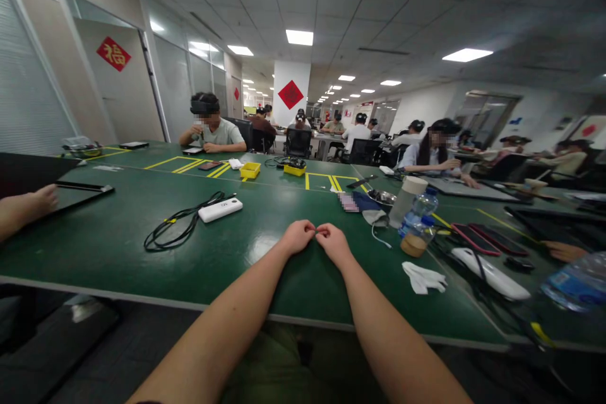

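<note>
My left hand (299, 237) and my right hand (331, 242) meet above the green table (265, 278), fingertips almost touching. Both have their fingers pinched together around something tiny and dark between them that I cannot make out. To the left of my hands lies a white power bank (220, 209) beside a coiled black cable (173, 230). A crumpled white glove (424, 278) rests to the right of my right hand.
Bottles (416, 237), a grey-white tumbler (407, 201), a metal bowl (381, 197) and phones (476, 238) stand or lie on the right. Yellow trays (250, 170) sit farther back. Another person's hand (35, 205) is at the far left; people sit across the table.
</note>
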`<state>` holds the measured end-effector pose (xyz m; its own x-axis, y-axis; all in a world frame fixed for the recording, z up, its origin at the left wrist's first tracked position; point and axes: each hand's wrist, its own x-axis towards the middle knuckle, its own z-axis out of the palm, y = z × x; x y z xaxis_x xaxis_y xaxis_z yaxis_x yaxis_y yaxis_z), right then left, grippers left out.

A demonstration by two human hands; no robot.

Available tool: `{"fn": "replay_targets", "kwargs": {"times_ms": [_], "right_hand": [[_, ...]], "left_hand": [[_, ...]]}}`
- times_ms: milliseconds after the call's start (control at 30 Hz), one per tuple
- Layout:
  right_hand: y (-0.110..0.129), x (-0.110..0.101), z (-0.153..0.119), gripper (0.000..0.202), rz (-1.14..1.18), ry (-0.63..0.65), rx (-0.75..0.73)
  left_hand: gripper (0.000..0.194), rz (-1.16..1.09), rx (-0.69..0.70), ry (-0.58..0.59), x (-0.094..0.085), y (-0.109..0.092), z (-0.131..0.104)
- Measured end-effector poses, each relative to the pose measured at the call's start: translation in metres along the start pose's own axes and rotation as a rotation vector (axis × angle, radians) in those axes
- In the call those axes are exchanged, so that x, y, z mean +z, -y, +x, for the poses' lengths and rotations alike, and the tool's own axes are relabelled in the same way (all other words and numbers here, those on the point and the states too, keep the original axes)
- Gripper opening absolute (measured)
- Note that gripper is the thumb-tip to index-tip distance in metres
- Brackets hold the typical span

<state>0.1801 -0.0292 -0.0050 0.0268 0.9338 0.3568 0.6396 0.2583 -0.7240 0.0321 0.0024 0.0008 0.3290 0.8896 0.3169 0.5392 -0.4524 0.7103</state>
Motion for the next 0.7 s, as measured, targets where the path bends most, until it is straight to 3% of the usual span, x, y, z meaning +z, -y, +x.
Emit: {"fn": "replay_targets", "kwargs": {"times_ms": [167,400,567,700], "right_hand": [[-0.0009,-0.0009,0.0032,0.025,0.086,0.043,-0.012],[-0.0052,-0.0023,0.0045,0.018,0.056,-0.017,-0.008],[0.0004,-0.0018,0.0026,0.028,0.306,0.051,0.067],[0.0032,-0.0007,0.0018,0.029,0.369,0.034,0.101]], "left_hand": [[0.021,0.027,0.005,0.044,0.0020,-0.0013,-0.0046],[0.024,0.003,0.057,0.004,0.0030,-0.0003,-0.0046],[0.020,-0.060,0.054,-0.005,0.0000,-0.0013,-0.0068],[0.017,-0.068,0.066,-0.033,-0.0007,-0.0014,-0.0073]]}}
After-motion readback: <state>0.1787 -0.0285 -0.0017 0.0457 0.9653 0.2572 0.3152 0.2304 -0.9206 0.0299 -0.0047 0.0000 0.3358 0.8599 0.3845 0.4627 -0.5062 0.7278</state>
